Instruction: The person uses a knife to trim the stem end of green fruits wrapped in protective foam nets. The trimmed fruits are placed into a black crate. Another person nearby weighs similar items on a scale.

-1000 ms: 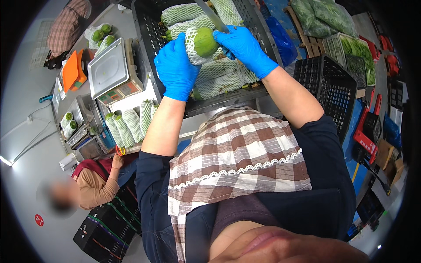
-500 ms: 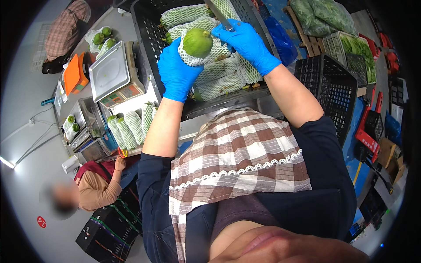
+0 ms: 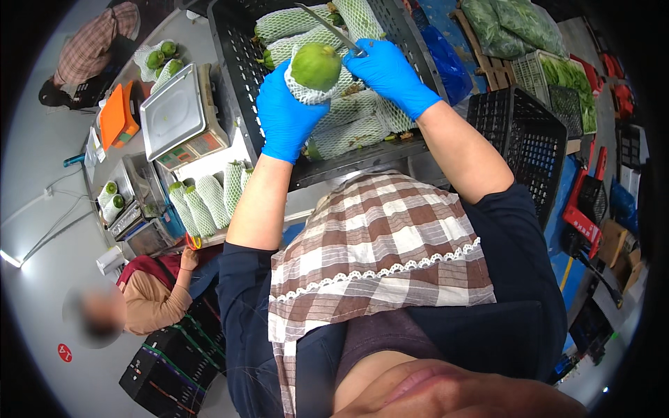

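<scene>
My left hand (image 3: 284,117), in a blue glove, is wrapped round a green gourd (image 3: 316,66) in a white foam net. Its bare rounded end sticks out of the net, facing up. Close by on the right, my blue-gloved right hand (image 3: 391,75) grips a knife (image 3: 325,25), its handle mostly hidden in the fingers. The blade slants up and left, apart from the gourd. Below both hands is a black plastic crate (image 3: 235,59) with several netted gourds (image 3: 348,110) lying in it, partly hidden by my hands.
Left of the crate stands a weighing scale (image 3: 174,115), with an orange box (image 3: 118,115) beyond it. More netted gourds (image 3: 211,197) lie on the counter nearer me. A seated person (image 3: 157,292) is at lower left. Black crates (image 3: 519,136) stand at right.
The knife has swung to the left, and its blade now slants over the crate. My left hand and the gourd have shifted slightly right. A person at upper left has moved.
</scene>
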`<state>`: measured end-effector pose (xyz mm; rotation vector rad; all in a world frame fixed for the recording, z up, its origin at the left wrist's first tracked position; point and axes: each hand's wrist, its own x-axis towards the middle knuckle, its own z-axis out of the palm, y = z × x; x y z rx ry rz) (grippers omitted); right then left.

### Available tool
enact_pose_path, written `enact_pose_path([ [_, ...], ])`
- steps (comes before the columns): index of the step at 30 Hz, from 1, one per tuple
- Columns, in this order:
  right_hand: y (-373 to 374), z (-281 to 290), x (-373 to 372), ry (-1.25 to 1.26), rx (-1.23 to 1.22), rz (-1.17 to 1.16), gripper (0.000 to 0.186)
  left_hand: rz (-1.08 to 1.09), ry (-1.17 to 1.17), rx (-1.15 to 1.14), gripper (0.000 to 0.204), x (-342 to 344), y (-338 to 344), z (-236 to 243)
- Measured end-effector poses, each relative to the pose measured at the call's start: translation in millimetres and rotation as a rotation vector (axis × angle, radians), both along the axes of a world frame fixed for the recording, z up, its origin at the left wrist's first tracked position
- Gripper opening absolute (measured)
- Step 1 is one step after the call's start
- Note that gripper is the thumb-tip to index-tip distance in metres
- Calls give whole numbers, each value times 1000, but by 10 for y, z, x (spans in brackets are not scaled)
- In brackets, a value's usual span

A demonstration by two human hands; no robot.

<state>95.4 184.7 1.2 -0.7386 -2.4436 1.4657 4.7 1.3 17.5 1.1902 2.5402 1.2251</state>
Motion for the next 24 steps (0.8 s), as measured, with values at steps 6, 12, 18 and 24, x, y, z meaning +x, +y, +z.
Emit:
enact_pose_path([
  [6, 102, -60, 43, 239, 141, -169, 44, -91, -428, 165, 77, -90, -84, -169],
  [12, -13, 114, 82, 283, 145, 32, 55, -119, -493, 155, 80, -130, -95, -169],
  [18, -89, 220, 116, 135, 330, 179, 48, -116, -466, 170, 74, -159, -93, -131],
  [24, -87, 226, 119, 130, 354, 211, 48, -127, -452, 170, 72, -144, -86, -126],
])
